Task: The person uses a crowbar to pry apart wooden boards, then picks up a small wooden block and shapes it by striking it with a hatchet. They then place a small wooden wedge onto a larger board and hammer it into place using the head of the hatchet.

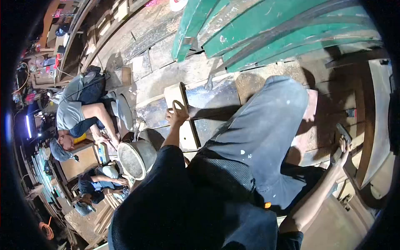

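Observation:
My left hand (178, 115) is on a pale wooden board (188, 135) with a dark long edge, lying on the planks in front of me. Its fingers are curved and closed at the board's edge; whether anything small is between the fingertips cannot be made out. Out to the right, my right hand (341, 154) is wrapped round a hammer (344, 133), whose dark head sticks up beyond the fingers. The hammer is well apart from the board. Between the two hands is my leg in worn grey-blue trousers (266, 112).
A pale bucket (136, 160) stands left of my left arm. Two people crouch at the left, one in a grey shirt (68, 110), another in dark clothes (89, 187). Green-painted timbers (266, 29) lie ahead. A curved wooden beam (366, 129) stands beyond my right hand.

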Demonstrator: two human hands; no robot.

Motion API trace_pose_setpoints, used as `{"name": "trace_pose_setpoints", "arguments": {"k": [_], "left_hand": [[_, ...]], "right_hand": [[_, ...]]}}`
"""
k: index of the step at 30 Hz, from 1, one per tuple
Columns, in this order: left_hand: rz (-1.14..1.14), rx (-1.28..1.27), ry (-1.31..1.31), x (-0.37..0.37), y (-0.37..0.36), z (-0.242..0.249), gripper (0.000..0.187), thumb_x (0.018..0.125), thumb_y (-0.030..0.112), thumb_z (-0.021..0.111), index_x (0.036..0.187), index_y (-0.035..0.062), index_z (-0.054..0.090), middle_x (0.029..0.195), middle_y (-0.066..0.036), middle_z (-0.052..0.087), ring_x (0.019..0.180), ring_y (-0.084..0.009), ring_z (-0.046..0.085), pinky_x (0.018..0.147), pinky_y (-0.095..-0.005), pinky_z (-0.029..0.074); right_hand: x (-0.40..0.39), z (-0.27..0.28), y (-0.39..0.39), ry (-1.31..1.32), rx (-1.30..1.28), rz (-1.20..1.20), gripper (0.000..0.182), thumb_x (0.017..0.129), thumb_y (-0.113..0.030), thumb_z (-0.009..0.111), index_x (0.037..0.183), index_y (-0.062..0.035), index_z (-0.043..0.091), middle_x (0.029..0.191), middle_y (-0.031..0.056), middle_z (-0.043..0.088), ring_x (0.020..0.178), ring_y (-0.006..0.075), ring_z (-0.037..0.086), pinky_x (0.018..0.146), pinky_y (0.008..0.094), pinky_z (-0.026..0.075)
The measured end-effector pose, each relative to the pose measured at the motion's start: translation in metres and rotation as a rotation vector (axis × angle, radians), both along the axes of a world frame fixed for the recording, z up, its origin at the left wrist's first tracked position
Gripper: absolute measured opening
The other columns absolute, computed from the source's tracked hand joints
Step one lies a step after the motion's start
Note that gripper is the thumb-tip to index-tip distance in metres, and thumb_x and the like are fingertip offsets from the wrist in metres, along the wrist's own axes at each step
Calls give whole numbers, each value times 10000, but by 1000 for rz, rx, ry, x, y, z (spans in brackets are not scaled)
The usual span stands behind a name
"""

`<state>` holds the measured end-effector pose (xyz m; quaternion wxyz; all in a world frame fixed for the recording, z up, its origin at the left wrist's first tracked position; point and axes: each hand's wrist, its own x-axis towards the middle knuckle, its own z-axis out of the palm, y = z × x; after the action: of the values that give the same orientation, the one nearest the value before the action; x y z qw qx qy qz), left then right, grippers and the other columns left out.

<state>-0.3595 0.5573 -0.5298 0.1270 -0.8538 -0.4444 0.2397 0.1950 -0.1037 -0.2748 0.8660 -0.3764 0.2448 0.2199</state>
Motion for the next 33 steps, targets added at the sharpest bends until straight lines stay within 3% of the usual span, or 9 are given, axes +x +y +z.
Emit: {"name": "trace_pose_setpoints", "arguments": {"k": [3, 7, 8, 12, 14, 16, 20, 27, 33], "left_hand": [[429, -340, -247, 29, -36, 86, 978, 685, 442, 737, 1439, 327, 124, 1458, -170, 184, 1293, -485, 261, 982, -641, 286], [570, -402, -259, 42, -80, 148, 898, 725, 557, 688, 1415, 331, 159, 1400, -154, 250, 1297, -469, 274, 995, -587, 319], [509, -459, -320, 13, -64, 118, 972, 698, 539, 716, 1436, 341, 115, 1399, -191, 250, 1298, -464, 285, 971, -616, 326], [418, -327, -346, 12, -10, 120, 972, 730, 610, 646, 1477, 319, 96, 1378, -235, 325, 1286, -409, 340, 973, -603, 326], [383, -146, -392, 41, 30, 122, 931, 739, 598, 646, 1473, 308, 151, 1393, -205, 342, 1264, -414, 356, 984, -578, 316], [410, -100, -427, 56, 88, 101, 879, 772, 572, 621, 1472, 278, 179, 1401, -177, 357, 1261, -394, 363, 999, -545, 309], [184, 45, -357, 58, 178, 55, 736, 854, 525, 532, 1456, 206, 253, 1419, -176, 348, 1259, -371, 386, 1009, -506, 318], [-34, 180, -867, 12, 232, -76, 507, 966, 480, 348, 1383, 196, 405, 1412, -113, 400, 1279, -263, 401, 946, -441, 371], [-222, 502, -535, 74, 181, 5, 429, 990, 365, 315, 1340, 161, 457, 1416, -108, 405, 1296, -277, 392, 1014, -418, 322]], "right_hand": [[-3, 7, 13, -21, 465, 113, 403, 994, -141, 388, 1285, 126, 312, 715, 24, 351, 552, 79, 332, 629, 177, 399], [-21, 35, 36, 56, 300, -10, 334, 995, -157, 404, 1204, 99, 451, 622, -22, 369, 472, 60, 324, 514, 184, 352], [-30, 53, 57, 0, -162, -81, 312, 993, -156, 417, 1178, 85, 486, 621, -16, 399, 455, 49, 335, 484, 192, 345], [-52, 96, 88, 127, 442, -102, 338, 992, -157, 441, 1188, 117, 460, 633, -8, 414, 470, 51, 361, 452, 192, 337], [-60, 113, 118, -46, -414, -208, 339, 989, -148, 451, 1204, 114, 450, 622, -3, 387, 473, 53, 356, 440, 195, 327], [-67, 123, 114, 82, 311, -62, 200, 996, -183, 442, 1001, 5, 510, 625, -5, 390, 482, 50, 345, 457, 205, 333], [-79, 154, 147, -1, -109, -284, 193, 1004, -147, 394, 873, -12, 439, 632, 9, 360, 472, 79, 355, 469, 207, 355], [-67, 179, 188, 5, 154, -70, 189, 1000, -105, 387, 835, -26, 434, 593, -8, 352, 500, 65, 351, 477, 189, 338], [-36, 139, 262, -182, 40, 169, 141, 976, -107, 398, 871, -39, 463, 664, -24, 359, 582, 58, 379, 554, 175, 347]]}}
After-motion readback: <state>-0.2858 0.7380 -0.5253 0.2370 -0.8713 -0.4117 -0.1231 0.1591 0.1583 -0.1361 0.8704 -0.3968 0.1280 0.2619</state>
